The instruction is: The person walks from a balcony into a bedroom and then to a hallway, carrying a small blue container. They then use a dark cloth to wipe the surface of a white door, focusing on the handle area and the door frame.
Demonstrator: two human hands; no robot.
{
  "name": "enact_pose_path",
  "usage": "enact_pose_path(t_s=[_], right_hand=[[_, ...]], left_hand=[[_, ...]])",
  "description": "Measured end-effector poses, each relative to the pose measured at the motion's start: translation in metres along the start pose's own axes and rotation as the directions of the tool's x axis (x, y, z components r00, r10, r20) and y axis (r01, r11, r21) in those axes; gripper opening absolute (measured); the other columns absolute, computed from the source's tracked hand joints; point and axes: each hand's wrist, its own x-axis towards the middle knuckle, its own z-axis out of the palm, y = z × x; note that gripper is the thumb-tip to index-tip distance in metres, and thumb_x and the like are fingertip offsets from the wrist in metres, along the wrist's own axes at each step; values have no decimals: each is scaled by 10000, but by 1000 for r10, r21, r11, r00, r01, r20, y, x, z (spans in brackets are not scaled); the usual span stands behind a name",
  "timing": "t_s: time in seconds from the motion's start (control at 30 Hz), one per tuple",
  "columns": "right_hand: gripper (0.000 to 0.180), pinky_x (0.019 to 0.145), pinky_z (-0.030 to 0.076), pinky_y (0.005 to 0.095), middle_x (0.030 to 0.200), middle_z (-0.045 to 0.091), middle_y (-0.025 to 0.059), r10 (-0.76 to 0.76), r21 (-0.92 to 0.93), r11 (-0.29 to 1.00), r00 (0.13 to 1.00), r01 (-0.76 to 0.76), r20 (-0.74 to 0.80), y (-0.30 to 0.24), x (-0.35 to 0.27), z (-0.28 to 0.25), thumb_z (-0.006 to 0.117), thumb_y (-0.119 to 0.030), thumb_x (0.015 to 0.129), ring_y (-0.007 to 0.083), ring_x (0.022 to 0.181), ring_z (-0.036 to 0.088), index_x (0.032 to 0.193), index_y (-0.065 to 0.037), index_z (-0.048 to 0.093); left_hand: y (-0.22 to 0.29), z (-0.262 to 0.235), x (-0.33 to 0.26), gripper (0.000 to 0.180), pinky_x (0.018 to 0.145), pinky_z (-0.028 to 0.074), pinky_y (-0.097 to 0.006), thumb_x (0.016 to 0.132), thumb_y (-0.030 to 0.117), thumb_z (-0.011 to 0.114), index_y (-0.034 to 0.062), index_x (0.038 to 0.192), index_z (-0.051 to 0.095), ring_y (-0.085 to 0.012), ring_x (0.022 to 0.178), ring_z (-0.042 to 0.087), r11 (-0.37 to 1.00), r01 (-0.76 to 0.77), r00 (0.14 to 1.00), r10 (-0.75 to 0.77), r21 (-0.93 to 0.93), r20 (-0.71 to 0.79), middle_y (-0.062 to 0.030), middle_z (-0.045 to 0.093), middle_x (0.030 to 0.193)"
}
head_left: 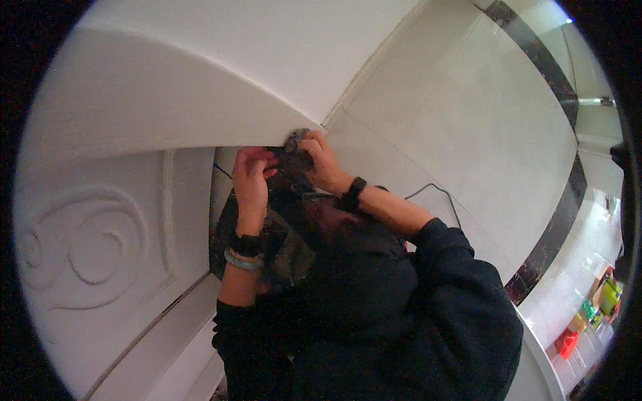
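My right hand (325,168) is closed around a grey, crumpled, rag-like wad (295,141), close to the lower corner of the white wall. Whether it is cloth or a scourer I cannot make out. Just left of it, my left hand (253,175) has its fingers bent inward over something dark; what they hold, if anything, is hidden. Both wrists carry black bands, and a pale grey bracelet (243,260) circles the left one. Below and between the hands lies a dark, blurred area where shapes run together.
A white panelled door (100,234) with a raised swirl pattern stands at my left. Light floor tiles (461,127) with a dark marbled border (543,237) spread to the right. A thin black cable (441,188) runs over them. Colourful packages (568,342) sit at the far right.
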Motion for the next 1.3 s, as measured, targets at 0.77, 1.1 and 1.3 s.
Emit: enact_pose_path(t_s=[0.77, 1.1, 1.3], right_hand=[[442, 935, 379, 418, 1139, 498, 260, 611, 296, 771, 524, -564, -593, 143, 73, -59, 485, -286, 963, 355, 1068, 489, 1210, 56, 357], [400, 969, 347, 412, 1222, 434, 251, 810, 365, 554, 383, -748, -444, 102, 45, -17, 460, -234, 967, 351, 1126, 439, 1234, 35, 334], [335, 929, 372, 412, 1143, 482, 226, 747, 249, 643, 520, -725, -413, 80, 16, 6, 488, -187, 948, 309, 1069, 480, 1185, 11, 357]], left_hand=[[-4, 13, -4, 348, 790, 522, -315, 888, 45, 524, 47, 1223, 433, -239, 948, 614, 998, 57, 997, -58, 9, 52, -124, 555, 1076], [0, 29, -1, 526, 810, 527, -326, 886, 45, 538, 85, 1346, 287, -252, 968, 610, 1000, 26, 999, -26, -10, 37, -138, 510, 1149], [19, 24, -12, 491, 788, 535, -320, 884, -43, 473, 13, 1327, 269, -248, 977, 610, 997, 53, 998, -54, 48, 23, -168, 458, 1228]])
